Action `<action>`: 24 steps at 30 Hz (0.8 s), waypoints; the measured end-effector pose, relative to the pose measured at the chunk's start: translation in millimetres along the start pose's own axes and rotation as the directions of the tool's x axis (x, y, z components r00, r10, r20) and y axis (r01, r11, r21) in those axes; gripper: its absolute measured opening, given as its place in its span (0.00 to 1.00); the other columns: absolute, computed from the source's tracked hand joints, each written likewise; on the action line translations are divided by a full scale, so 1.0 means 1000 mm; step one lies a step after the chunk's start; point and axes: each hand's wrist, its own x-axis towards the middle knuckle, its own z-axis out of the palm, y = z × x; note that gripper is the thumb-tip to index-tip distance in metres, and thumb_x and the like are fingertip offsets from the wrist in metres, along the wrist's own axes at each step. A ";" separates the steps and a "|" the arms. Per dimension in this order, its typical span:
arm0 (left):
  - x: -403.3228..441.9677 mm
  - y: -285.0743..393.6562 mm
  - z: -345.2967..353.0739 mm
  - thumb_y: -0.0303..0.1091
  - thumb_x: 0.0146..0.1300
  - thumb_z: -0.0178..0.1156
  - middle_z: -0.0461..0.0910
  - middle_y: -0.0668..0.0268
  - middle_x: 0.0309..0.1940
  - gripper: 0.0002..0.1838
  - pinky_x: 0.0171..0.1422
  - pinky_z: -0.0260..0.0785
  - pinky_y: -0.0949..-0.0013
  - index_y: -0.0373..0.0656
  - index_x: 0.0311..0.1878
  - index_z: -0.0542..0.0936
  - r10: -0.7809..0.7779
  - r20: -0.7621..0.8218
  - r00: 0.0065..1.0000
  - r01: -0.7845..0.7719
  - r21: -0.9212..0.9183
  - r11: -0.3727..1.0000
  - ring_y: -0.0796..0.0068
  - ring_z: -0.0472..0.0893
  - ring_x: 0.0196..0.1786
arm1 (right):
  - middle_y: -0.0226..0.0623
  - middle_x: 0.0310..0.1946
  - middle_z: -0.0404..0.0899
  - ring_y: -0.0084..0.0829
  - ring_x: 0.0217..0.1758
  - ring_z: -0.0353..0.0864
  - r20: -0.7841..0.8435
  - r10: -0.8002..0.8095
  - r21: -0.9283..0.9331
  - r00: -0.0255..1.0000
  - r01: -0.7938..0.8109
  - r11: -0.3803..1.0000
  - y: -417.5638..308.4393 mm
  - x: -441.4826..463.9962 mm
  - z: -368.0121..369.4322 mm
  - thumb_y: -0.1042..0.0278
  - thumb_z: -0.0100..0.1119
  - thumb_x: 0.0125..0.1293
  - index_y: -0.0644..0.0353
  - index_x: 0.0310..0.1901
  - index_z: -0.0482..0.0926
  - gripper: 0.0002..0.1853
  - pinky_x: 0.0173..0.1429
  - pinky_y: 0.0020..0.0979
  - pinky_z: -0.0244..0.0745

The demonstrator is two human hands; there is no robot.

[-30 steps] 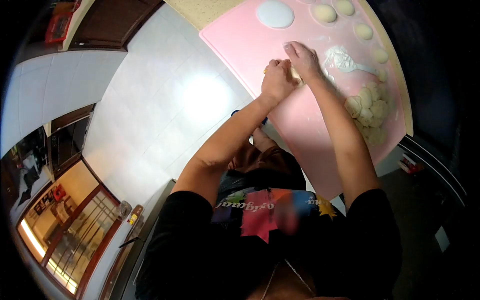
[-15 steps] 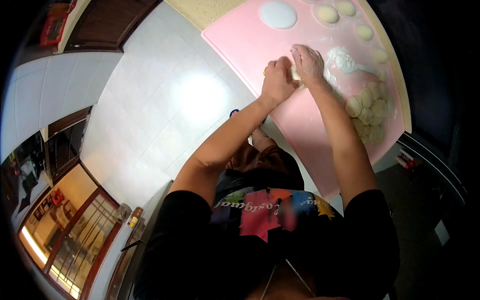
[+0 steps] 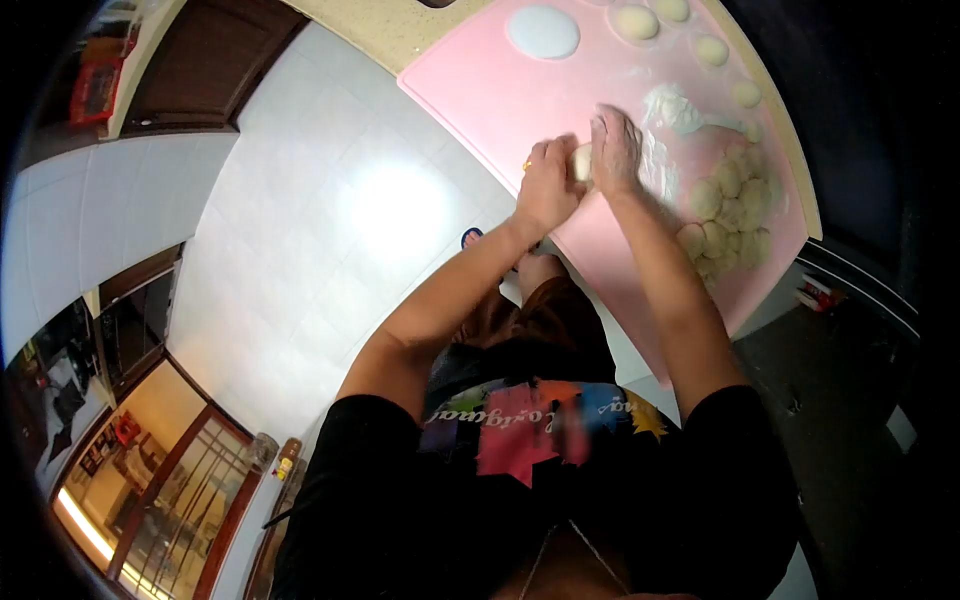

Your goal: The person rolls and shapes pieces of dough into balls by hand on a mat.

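Observation:
A small pale ball of dough [image 3: 582,163] sits between my two hands on the pink mat [image 3: 480,95], close to the mat's left edge. My left hand [image 3: 550,183], with a ring on one finger, curls round its left side. Against its right side lies my right hand [image 3: 615,150], floury, its fingers straight and held together. The palms and the dough's underside are hidden. A patch of white flour [image 3: 672,110] lies just right of my right hand. Farther right, a heap of dough pieces [image 3: 730,205] rests on the mat.
A white disc [image 3: 543,32] lies at the mat's far end. Several round dough balls [image 3: 711,50] line the far right edge. The tiled floor [image 3: 330,180] stretches to the left, and a dark cabinet [image 3: 200,65] stands beyond it.
My right hand has drawn in more upright against the dough, with its fingers closer together. My left hand has shifted slightly down and left. The whole view has tilted a little.

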 end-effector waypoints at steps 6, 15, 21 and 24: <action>0.031 0.018 -0.003 0.39 0.49 0.76 0.77 0.52 0.54 0.33 0.64 0.71 0.53 0.41 0.59 0.77 -0.252 0.010 0.968 0.250 0.083 0.965 0.50 0.75 0.59 | 0.36 0.35 0.83 0.37 0.39 0.82 0.401 0.135 0.188 0.906 -0.226 0.956 -0.012 0.055 -0.007 0.54 0.50 0.75 0.53 0.49 0.83 0.16 0.52 0.39 0.75; -0.044 0.016 -0.001 0.33 0.53 0.73 0.67 0.45 0.63 0.43 0.69 0.66 0.53 0.46 0.73 0.66 -0.073 0.024 0.997 0.068 0.149 0.986 0.45 0.69 0.64 | 0.50 0.52 0.79 0.46 0.54 0.78 -0.132 0.028 0.141 0.991 -0.009 0.990 -0.025 -0.034 -0.002 0.65 0.49 0.74 0.64 0.58 0.72 0.16 0.61 0.48 0.70; 0.020 0.022 -0.020 0.38 0.54 0.74 0.70 0.48 0.61 0.38 0.68 0.70 0.57 0.37 0.67 0.71 -0.274 0.160 0.948 0.272 0.030 0.962 0.50 0.71 0.62 | 0.45 0.48 0.85 0.43 0.54 0.82 0.258 -0.144 0.035 0.955 0.140 0.990 -0.017 0.046 -0.005 0.57 0.53 0.73 0.55 0.49 0.82 0.13 0.58 0.45 0.74; 0.023 0.030 -0.007 0.39 0.53 0.75 0.73 0.47 0.58 0.36 0.67 0.70 0.57 0.37 0.64 0.74 -0.307 0.049 0.950 0.304 0.065 0.950 0.50 0.72 0.61 | 0.44 0.40 0.86 0.42 0.43 0.86 0.310 -0.071 0.150 0.948 0.025 0.988 -0.019 0.056 -0.003 0.51 0.48 0.75 0.54 0.46 0.84 0.18 0.49 0.43 0.78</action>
